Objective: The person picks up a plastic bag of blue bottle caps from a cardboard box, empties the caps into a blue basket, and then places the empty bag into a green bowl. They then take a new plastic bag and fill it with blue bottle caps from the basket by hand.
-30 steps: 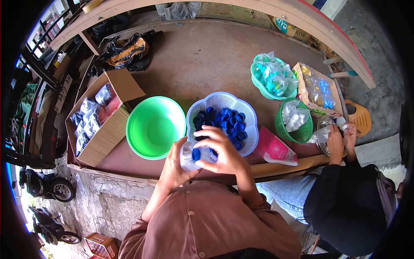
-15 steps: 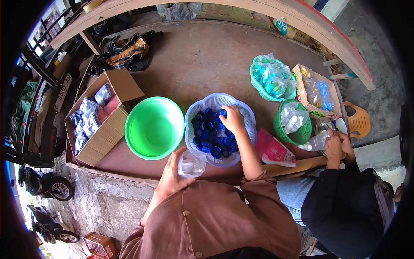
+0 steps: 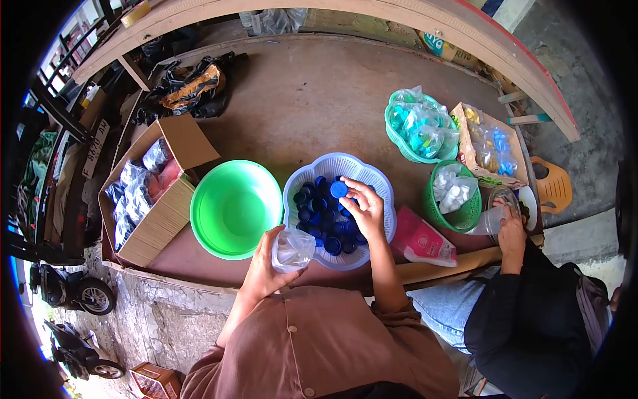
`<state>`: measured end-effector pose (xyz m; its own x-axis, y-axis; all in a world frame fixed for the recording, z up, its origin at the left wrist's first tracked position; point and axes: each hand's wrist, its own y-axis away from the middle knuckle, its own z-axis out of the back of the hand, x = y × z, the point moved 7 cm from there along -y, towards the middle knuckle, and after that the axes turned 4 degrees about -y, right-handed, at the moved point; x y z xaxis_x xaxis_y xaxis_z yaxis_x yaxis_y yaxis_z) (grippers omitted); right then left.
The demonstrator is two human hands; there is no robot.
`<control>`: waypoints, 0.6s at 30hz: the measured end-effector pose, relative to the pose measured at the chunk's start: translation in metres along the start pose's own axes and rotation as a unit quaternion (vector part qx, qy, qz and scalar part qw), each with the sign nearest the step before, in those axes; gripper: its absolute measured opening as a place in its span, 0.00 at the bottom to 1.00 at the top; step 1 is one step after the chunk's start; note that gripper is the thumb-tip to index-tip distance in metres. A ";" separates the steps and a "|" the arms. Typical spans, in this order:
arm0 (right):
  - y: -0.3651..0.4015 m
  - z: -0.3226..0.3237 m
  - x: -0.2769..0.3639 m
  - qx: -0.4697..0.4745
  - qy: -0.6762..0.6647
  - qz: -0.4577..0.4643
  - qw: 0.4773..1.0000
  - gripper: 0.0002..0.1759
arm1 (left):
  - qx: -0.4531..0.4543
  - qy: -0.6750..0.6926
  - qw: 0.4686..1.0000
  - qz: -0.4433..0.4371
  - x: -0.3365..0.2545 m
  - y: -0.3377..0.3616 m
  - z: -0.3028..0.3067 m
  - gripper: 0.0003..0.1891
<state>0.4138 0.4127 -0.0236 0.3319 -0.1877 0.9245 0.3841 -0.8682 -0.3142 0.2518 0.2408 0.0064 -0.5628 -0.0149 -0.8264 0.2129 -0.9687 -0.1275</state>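
My left hand (image 3: 260,271) is closed around a clear plastic bag (image 3: 294,251), its mouth turned up, near the table's front edge. Between the thumb and fingertips of my right hand (image 3: 367,214) is a blue bottle cap (image 3: 339,189), raised above a lavender plastic basket (image 3: 384,183). Several more dark blue caps (image 3: 319,211) lie loose inside that basket. Just left of it stands a green basin (image 3: 236,209) with nothing in it. A pink packet (image 3: 425,241) lies to the right of my right forearm.
A cardboard box (image 3: 156,216) of bagged items stands at the left. To the right are a teal basket (image 3: 425,159) and a green basket (image 3: 435,216) of bagged items, plus a carton (image 3: 488,179). A co-worker's hand (image 3: 512,236) handles clear plastic at the far right.
My right hand has come up from among the caps with one blue cap in its fingertips. The left hand still holds the bag. The co-worker's hands have shifted slightly.
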 end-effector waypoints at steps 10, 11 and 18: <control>0.052 -0.100 0.074 0.233 0.329 0.138 0.905 0.16 | 0.062 -0.006 0.996 -0.057 -0.005 -0.003 -0.012 0.45; 0.048 -0.093 0.071 0.208 0.280 0.104 0.931 0.15 | 0.078 0.000 0.996 -0.050 -0.006 -0.003 -0.013 0.45; -0.025 0.023 -0.031 -0.035 0.468 0.032 0.883 0.08 | 0.092 -0.013 0.995 -0.030 -0.010 -0.004 -0.012 0.46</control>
<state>0.4136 0.4508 -0.0489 -0.5181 -0.5053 0.6901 0.3247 -0.8626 -0.3879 0.2657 0.2474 0.0083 -0.5915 0.0407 -0.8053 0.0292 -0.9970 -0.0719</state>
